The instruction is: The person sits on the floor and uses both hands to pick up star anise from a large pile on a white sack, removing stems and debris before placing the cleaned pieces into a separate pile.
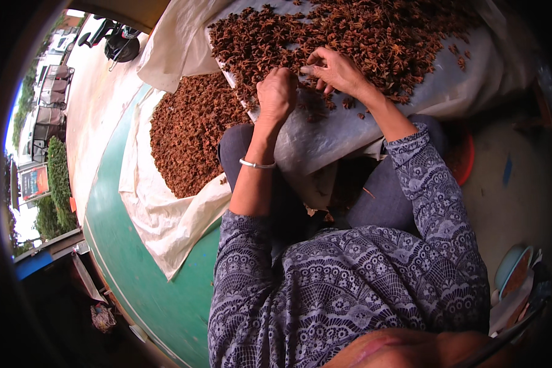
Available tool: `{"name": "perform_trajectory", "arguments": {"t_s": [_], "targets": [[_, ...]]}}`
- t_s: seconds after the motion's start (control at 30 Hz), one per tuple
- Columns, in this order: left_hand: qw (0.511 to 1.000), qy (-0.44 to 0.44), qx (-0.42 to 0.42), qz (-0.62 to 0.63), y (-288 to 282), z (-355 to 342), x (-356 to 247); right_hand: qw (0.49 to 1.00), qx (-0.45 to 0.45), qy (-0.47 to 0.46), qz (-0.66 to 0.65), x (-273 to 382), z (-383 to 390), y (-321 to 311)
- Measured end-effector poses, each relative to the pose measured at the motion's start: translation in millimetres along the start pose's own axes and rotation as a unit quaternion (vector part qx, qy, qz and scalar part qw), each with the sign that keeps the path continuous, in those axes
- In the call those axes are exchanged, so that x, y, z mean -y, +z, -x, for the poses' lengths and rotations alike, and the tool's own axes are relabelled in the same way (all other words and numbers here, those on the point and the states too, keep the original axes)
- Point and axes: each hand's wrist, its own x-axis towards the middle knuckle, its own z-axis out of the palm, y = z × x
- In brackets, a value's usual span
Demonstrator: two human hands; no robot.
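Dark brown star anise [374, 40] lies heaped over a work surface covered with clear plastic sheet [325, 136]. My left hand [277, 93] is closed at the near edge of this heap, its fingers curled inward; whatever it holds is hidden. Just to its right, my right hand [338, 72] hovers over the star anise with thumb and index finger bent toward each other in a pinch. What sits between those fingertips is too small to make out. The two hands are close together but apart.
On the left, a larger reddish-brown pile [193, 132] rests on a white cloth [159, 211] over the green floor [119, 245]. A red-rimmed container [467, 161] stands by my right knee, and a light-blue basin [512, 270] is at lower right. A parked scooter [121, 46] shows at upper left.
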Motion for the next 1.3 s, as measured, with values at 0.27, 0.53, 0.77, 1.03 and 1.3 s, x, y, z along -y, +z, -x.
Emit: {"name": "perform_trajectory", "arguments": {"t_s": [0.27,0.53,0.77,1.03,1.3], "targets": [[0.824,-0.202,0.089,0.522,-50.6,-21.0,-25.8,0.890,0.150,-0.003,-0.430,10.0,-0.2,-11.6],[0.845,-0.222,0.104,0.475,-48.8,13.8,-22.9,0.922,-0.120,-0.219,0.295,-11.7,-3.0,-7.8],[0.939,-0.102,0.036,0.325,-39.6,3.6,-38.5,0.982,0.057,-0.135,0.116,1.2,9.0,18.8],[0.923,-0.176,0.139,0.312,-50.4,19.9,-43.6,0.952,0.049,-0.194,0.231,16.4,30.7,14.6],[0.765,-0.182,0.361,0.501,-65.9,57.2,-69.5,0.941,-0.187,-0.182,0.214,0.6,-0.1,-28.6]]}}
